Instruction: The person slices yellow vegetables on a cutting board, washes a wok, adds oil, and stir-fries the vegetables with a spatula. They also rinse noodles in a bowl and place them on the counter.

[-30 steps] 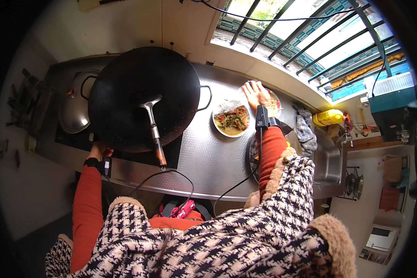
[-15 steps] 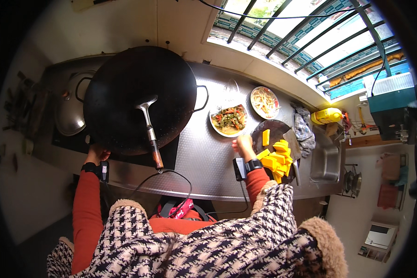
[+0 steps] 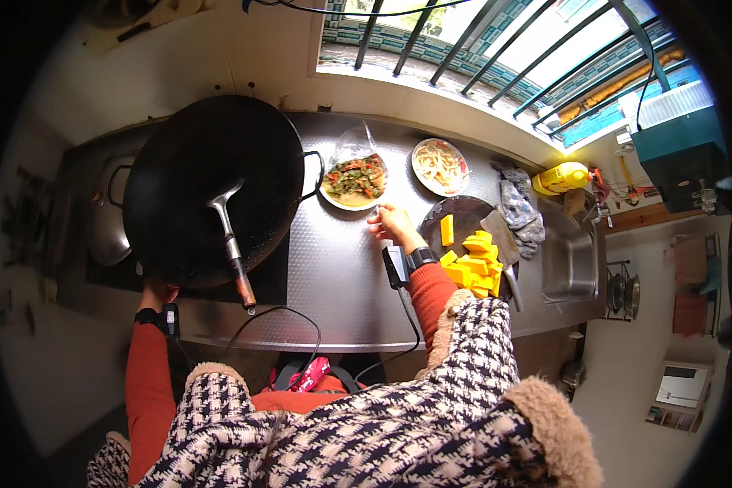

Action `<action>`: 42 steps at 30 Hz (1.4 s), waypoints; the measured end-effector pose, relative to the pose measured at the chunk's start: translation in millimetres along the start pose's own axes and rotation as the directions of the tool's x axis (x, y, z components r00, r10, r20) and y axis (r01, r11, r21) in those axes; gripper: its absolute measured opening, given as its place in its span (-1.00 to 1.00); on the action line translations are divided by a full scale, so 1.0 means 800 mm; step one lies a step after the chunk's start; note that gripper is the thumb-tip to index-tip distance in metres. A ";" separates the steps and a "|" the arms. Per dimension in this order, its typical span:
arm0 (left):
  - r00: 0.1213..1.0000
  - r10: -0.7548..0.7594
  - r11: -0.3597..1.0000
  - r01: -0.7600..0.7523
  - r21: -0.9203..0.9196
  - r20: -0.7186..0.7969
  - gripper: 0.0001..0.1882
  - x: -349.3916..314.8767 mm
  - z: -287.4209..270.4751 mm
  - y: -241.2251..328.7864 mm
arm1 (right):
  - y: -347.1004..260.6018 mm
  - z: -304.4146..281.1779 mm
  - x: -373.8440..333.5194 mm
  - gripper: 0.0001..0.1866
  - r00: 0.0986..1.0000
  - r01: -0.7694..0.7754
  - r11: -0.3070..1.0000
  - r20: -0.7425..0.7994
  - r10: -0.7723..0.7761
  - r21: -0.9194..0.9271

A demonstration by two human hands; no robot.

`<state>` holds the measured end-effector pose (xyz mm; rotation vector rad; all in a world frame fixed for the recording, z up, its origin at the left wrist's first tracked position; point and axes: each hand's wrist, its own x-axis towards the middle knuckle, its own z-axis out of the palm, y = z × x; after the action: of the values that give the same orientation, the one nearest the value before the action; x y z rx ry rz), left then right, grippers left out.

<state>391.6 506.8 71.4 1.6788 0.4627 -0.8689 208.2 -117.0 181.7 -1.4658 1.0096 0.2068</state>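
A large black wok (image 3: 211,175) stands on the stove, with a metal spatula (image 3: 233,252) resting in it, its wooden handle over the near rim. My left hand (image 3: 161,291) is low at the stove's front, under the wok's near edge; the wok and shadow hide its fingers. Near a plate of chopped green and red vegetables (image 3: 355,180), my right hand (image 3: 394,224) hovers above the counter with loosely bent fingers, and nothing shows in it. Right of it, yellow squash pieces (image 3: 476,264) lie on a dark round board (image 3: 433,213) beside a cleaver (image 3: 500,236).
A plate of pale strips (image 3: 440,167) stands farther back. Crumpled plastic bags (image 3: 519,215) lie beside the sink (image 3: 568,252). A yellow bottle (image 3: 561,177) stands by the barred window. A metal lid (image 3: 110,232) is left of the wok. A cable (image 3: 313,319) hangs across the counter's front edge.
The view has shifted, so the wok and plates sit farther left. My right hand has moved slightly left, nearer the vegetable plate. My left hand stays by the stove front.
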 end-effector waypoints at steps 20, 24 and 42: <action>0.919 -0.127 0.888 -0.062 -0.456 -0.373 -0.52 -0.294 0.260 -0.115 | -0.037 -0.320 0.189 -0.68 0.942 0.012 0.543 -0.172 -0.287 -0.840; 0.926 -0.172 0.869 -0.018 -0.495 -0.335 -0.59 -0.355 0.327 -0.135 | -0.034 -0.351 0.263 -0.73 0.918 0.267 -0.207 0.314 -0.243 -0.941; 0.903 0.263 0.961 -0.213 -0.178 0.341 -0.74 -0.403 0.543 0.093 | -0.079 -0.431 -0.103 -0.89 0.947 0.276 0.947 -0.119 -0.297 -0.165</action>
<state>100.9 117.5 320.3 1.3741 0.0581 -0.9160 51.9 -392.8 352.2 -1.7631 0.8943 -0.0368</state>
